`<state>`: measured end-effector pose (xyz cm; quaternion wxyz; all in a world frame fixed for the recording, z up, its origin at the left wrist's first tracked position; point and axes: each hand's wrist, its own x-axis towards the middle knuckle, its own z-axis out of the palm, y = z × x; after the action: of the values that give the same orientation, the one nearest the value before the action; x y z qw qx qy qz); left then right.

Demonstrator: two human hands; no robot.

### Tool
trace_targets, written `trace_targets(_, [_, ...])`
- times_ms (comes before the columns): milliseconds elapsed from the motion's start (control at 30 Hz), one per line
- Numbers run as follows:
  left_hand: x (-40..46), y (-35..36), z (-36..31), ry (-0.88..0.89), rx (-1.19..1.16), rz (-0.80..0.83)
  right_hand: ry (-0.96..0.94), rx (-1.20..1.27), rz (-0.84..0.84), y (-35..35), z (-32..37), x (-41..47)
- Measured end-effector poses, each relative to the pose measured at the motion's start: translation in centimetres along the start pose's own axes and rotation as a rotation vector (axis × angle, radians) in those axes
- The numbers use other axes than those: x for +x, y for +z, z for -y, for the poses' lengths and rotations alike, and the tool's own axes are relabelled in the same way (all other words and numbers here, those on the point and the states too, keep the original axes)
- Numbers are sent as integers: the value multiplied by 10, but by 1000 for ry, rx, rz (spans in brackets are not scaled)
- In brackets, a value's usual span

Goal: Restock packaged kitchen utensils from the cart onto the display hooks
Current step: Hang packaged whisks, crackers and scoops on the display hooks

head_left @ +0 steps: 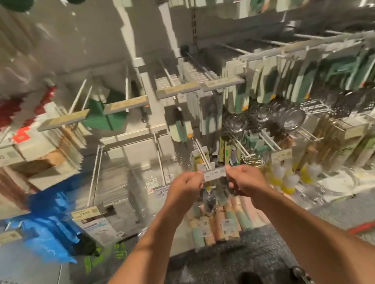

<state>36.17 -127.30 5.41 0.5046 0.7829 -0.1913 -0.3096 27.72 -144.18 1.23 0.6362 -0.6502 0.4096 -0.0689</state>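
Head view: a price tag [214,174] at the tip of a low hook [200,151] is pinched at its two ends by curled fingers, the left hand [184,188] on its left end and the right hand [246,180] on its right. Packaged utensils [216,223] with pale green and peach handles hang just below the tag, partly hidden behind the hands. Strainers [289,119] and green-carded packs [343,73] are hung on hooks to the right. A blue bag [51,221] lies at lower left. Much is blurred.
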Motion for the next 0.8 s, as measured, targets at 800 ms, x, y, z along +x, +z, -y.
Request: trace_targets(800, [-114, 366, 5, 93, 575, 513, 441, 378, -691, -322, -307, -257])
